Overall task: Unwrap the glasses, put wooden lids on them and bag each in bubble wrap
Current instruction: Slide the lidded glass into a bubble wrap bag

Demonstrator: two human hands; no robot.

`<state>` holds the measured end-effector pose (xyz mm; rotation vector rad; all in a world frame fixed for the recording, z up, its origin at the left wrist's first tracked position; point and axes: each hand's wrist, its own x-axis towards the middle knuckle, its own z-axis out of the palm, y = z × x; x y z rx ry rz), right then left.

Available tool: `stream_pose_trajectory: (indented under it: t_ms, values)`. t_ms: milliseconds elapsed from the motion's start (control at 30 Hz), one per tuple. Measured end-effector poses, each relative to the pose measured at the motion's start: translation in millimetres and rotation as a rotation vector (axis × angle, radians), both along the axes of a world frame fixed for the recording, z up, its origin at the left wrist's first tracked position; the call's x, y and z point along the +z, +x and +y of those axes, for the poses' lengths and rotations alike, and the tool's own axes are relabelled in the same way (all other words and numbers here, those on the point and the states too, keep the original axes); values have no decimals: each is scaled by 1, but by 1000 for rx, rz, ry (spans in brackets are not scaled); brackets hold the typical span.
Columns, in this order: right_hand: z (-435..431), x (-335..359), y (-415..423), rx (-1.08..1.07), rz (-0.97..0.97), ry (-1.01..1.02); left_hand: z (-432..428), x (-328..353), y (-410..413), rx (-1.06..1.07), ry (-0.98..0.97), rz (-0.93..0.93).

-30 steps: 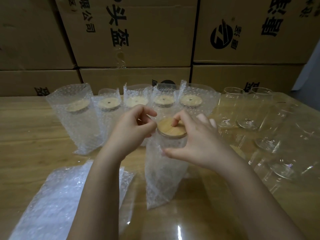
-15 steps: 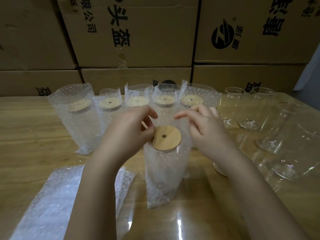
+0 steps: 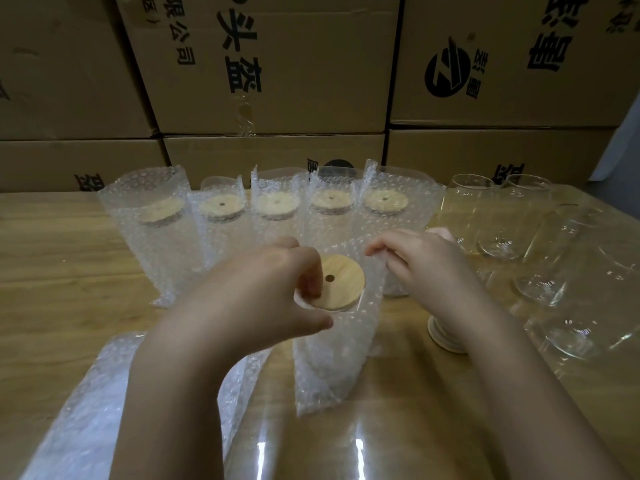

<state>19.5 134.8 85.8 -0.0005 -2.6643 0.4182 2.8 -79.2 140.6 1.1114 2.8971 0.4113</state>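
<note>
A glass with a round wooden lid (image 3: 341,283) stands in a bubble wrap bag (image 3: 332,358) at the table's middle. My left hand (image 3: 263,299) pinches the bag's left rim beside the lid. My right hand (image 3: 422,265) pinches the bag's right rim and holds it up above the lid. Behind it, several bagged glasses with lids (image 3: 277,206) stand in a row. Bare glasses (image 3: 540,258) stand and lie at the right.
A small stack of wooden lids (image 3: 445,336) sits under my right forearm. Flat bubble wrap bags (image 3: 86,410) lie at the near left. Clear plastic film (image 3: 346,438) covers the near table. Stacked cardboard boxes (image 3: 270,64) wall off the far edge.
My right hand left the lid's top and took the bag's right rim. Both hands have pulled the bag's mouth up around the lid.
</note>
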Motion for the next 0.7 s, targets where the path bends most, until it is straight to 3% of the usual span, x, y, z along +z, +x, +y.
stream_pose_trajectory:
  t_ms: [200,333,533,700]
  values:
    - [1,7,5,1,107,5,1,0,2,-95,-15,-16]
    - [6,15,11,-18,172,-1,-15,6,-2,-66,86,-18]
    - [6,25,20,-20,205,47,-19,-1,-21,39,344,300]
    - [1,34,27,4,257,109,-19,-15,-37,105,366,281]
